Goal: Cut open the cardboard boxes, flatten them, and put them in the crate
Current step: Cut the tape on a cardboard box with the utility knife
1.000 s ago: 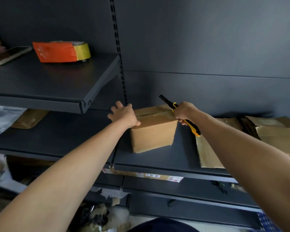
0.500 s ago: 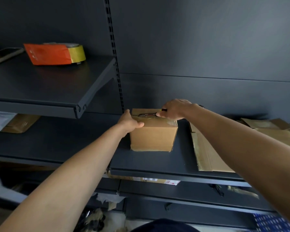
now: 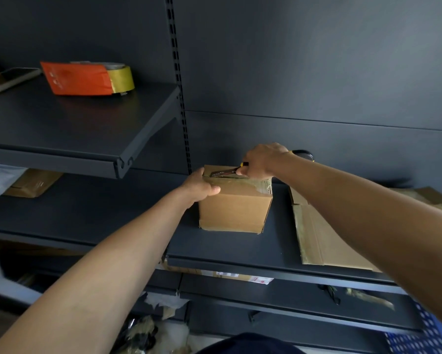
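Two hands on one small box (image 3: 235, 208), which stands upright on the middle shelf (image 3: 214, 254), just left of a sheet of flattened cardboard (image 3: 317, 238).

Left hand (image 3: 202, 186): clamped on the box's top left corner, fingers curled over the edge and thumb on the near edge.
Right hand (image 3: 263, 159): fingers wrapped round the handle of a yellow-and-black knife (image 3: 227, 171). The blade lies low along the taped top seam with its tip pointing left.

What changed: a second ago the knife was held up and clear of the box, blade angled away, and the left hand lay loosely on the lid with fingers spread. The box also sat askew. Half a second ago the blade had dropped to the seam. Now the box sits square, the left hand has closed into a firm brace, and the blade stays on the tape.

Reading: the cut on this box looks to be under way. The tape is wrinkled at the right end (whether it is slit yet cannot be told). Flattening and crating are not yet done. The blue perforated corner (image 3: 424, 338) at lower right may be the crate.

Caution: the blade tip faces the bracing fingers.
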The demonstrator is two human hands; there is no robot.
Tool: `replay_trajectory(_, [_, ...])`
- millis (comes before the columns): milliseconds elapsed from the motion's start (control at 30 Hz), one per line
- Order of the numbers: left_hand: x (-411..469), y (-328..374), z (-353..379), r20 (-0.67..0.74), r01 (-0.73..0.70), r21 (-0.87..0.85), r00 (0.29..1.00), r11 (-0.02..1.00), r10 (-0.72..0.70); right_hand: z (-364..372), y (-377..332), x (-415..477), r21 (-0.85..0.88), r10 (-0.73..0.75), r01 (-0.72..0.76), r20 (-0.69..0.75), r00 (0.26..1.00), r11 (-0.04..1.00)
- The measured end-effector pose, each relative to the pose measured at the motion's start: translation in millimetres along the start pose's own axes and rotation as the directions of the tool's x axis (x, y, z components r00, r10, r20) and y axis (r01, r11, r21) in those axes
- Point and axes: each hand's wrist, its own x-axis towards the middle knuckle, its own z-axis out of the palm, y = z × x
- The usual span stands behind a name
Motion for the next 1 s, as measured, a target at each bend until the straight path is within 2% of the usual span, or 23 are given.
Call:
replay_trajectory(100, [-1,2,2,0.003,0.016,0.047,1.0,0.999,-0.016,-6,-3,2,-0.12,-0.035,0.03,-0.036,0.999,0.992])
replay_trajectory(200, [-3,6,3,0.002,-0.038,0.258,0.999,0.965,0.039,-10,-6,2,-0.215,-0.057,0.043,-0.058,0.997,0.976])
replay_trajectory(267, [-1,8,3,0.03,-0.061,0.266,0.998,0.962,0.055,-12,-10,-1,-0.252,-0.077,0.06,-0.059,0.995,0.966])
replay_trajectory(500, [3,9,1,0.034,-0.032,0.282,0.999,0.959,0.023,-6,5,-10,-0.274,-0.079,0.063,-0.045,0.996,0.96])
replay_trajectory(667, [1,15,0,0.042,-0.015,0.457,0.999,0.889,-0.005,-10,-5,-13,-0.332,-0.118,0.091,-0.061,0.991,0.939])
replay_trajectory(733, [-1,18,-1,0.053,-0.014,0.52,0.998,0.854,-0.015,-10,5,-20,-0.33,-0.089,0.07,-0.043,0.995,0.941])
replay_trajectory(800, [-2,19,-1,0.063,-0.021,0.507,0.998,0.862,-0.013,-9,21,-24,-0.351,-0.042,0.037,-0.006,0.999,0.936])
replay_trajectory(900, [-2,19,4,0.069,-0.041,0.411,0.998,0.911,0.014,3,22,-26,-0.471,-0.022,0.019,-0.002,1.0,0.882])
replay_trajectory(1000, [-2,15,6,0.076,-0.055,0.368,0.997,0.928,0.029,22,4,-26,-0.458,-0.038,0.045,0.024,0.999,0.888])
